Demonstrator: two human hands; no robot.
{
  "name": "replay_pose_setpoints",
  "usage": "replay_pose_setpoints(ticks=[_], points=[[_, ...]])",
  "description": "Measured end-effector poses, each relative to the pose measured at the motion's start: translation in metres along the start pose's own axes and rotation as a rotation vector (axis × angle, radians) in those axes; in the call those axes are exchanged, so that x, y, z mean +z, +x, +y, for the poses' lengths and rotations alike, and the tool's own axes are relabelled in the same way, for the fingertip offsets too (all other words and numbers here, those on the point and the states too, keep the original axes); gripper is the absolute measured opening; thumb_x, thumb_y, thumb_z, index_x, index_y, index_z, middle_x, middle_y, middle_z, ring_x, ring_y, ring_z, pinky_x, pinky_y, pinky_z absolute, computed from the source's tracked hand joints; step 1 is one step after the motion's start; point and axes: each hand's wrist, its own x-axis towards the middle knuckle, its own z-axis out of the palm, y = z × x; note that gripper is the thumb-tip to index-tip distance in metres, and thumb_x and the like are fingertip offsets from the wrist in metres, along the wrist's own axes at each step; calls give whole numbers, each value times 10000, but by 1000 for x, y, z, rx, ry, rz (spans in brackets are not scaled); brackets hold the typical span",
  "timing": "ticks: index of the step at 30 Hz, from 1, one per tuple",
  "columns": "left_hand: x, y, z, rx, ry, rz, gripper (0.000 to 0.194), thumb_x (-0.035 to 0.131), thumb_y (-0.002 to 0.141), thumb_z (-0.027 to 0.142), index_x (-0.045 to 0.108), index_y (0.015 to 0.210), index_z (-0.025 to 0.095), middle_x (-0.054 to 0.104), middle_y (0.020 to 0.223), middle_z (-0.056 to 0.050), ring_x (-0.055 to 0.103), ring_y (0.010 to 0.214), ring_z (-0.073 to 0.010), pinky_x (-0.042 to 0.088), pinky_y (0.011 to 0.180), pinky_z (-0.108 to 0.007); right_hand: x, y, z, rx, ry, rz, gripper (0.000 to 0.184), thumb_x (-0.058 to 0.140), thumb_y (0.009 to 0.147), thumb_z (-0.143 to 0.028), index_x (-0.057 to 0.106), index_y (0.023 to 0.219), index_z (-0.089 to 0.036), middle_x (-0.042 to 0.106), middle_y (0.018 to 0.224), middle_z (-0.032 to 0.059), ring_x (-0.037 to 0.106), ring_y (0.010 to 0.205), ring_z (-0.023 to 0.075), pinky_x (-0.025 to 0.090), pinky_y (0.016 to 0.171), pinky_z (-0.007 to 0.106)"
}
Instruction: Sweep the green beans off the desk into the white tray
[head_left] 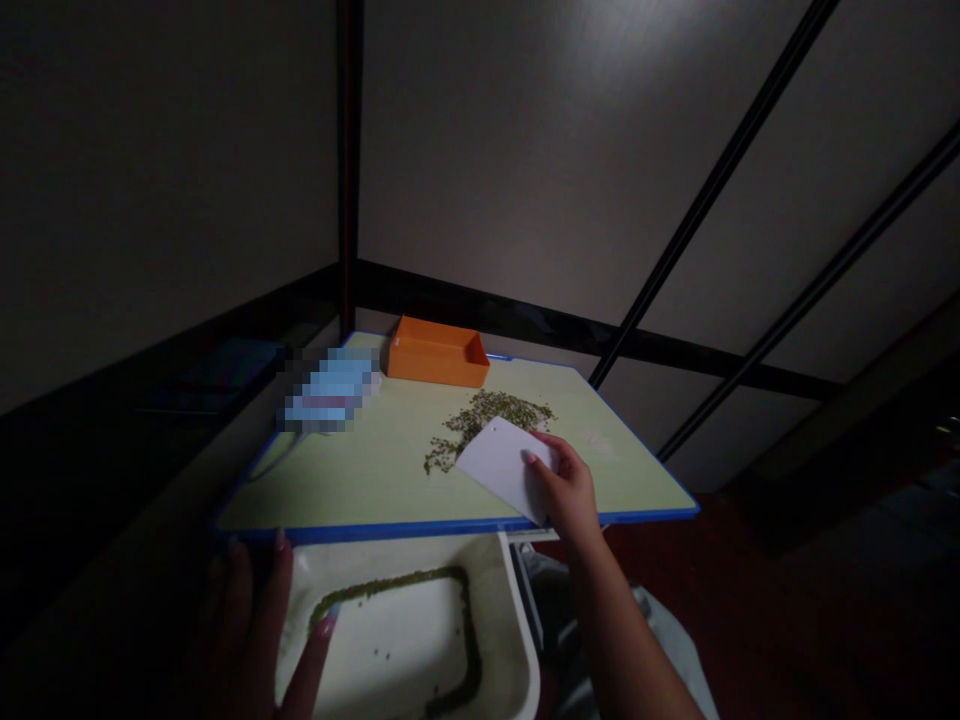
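Observation:
Low in the head view, my left hand [255, 630] grips the left rim of a white plastic tub [517, 640], its thumb inside and its fingers outside. Small green grains line the tub's inner bottom edges, with a few loose on its floor. Between thumb and fingers, my right hand [570, 485] holds a flat white card [502, 465] with a small hole near one corner. The card is tilted over the near side of a spread pile of green grains [499, 410] on the table. Whether its edge touches the tabletop I cannot tell.
The pale green tabletop [375, 475] has a blue edge, and the tub sits just below its near side. An orange box [439, 355] stands at the back. A pixelated blue item [330, 390] lies at left. Wall panels rise close behind.

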Motion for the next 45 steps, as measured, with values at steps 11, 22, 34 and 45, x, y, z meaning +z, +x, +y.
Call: replay_pose_setpoints(ticks=[11,22,34,45], points=[[-3,1,2,33,40,4,741,387,890,448,67,1545,316,-20,1688,-66,114,1537,-403,249,1208,-680,2,0,-5,3,8,-28,406,821,603,-353,728,969,-204,758,988,60,664,888,248,517,769,346],[-6,1,6,34,54,-2,718,366,898,453,117,1544,264,40,1681,-125,98,1545,-374,241,1213,-662,1,-1,-6,25,18,-79,420,824,617,-398,715,978,-212,744,946,50,646,848,240,498,718,328],[-11,3,8,82,110,-5,710,366,897,445,177,1533,193,131,1645,-222,159,1520,-438,282,1159,-686,3,0,-7,9,35,-116,386,821,608,-358,727,954,-214,748,934,38,639,826,218,503,693,305],[-20,5,21,43,116,-25,700,289,903,486,242,1510,140,215,1612,-259,225,1496,-450,322,1107,-688,-1,-1,-4,10,79,-141,402,837,620,-391,728,970,-225,753,975,43,649,850,225,515,716,318]])
